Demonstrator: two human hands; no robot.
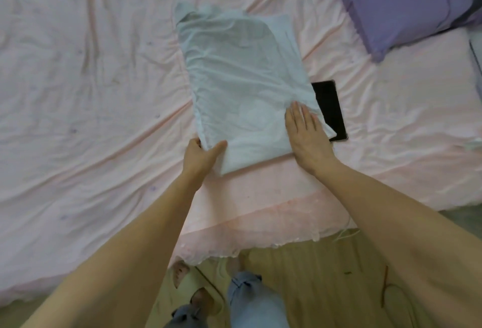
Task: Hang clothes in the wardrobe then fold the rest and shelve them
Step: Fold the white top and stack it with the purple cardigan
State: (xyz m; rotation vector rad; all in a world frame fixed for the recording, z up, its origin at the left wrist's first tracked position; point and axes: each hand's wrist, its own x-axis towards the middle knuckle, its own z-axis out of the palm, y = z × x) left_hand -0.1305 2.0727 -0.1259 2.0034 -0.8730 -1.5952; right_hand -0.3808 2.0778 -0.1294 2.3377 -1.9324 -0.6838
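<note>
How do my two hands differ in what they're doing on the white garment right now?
The left hand grips the white garment at its near left corner, thumb on top and fingers curled under the edge. The right hand lies flat with straight fingers, pressing on the garment's right edge, near the black phone. The left is at the corner closest to you; the right sits a little farther up. Both touch the garment on the pink sheet.

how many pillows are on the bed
1 in view: a purple pillow at the far right corner of the bed, beyond the phone. Others may lie outside the frame.
</note>
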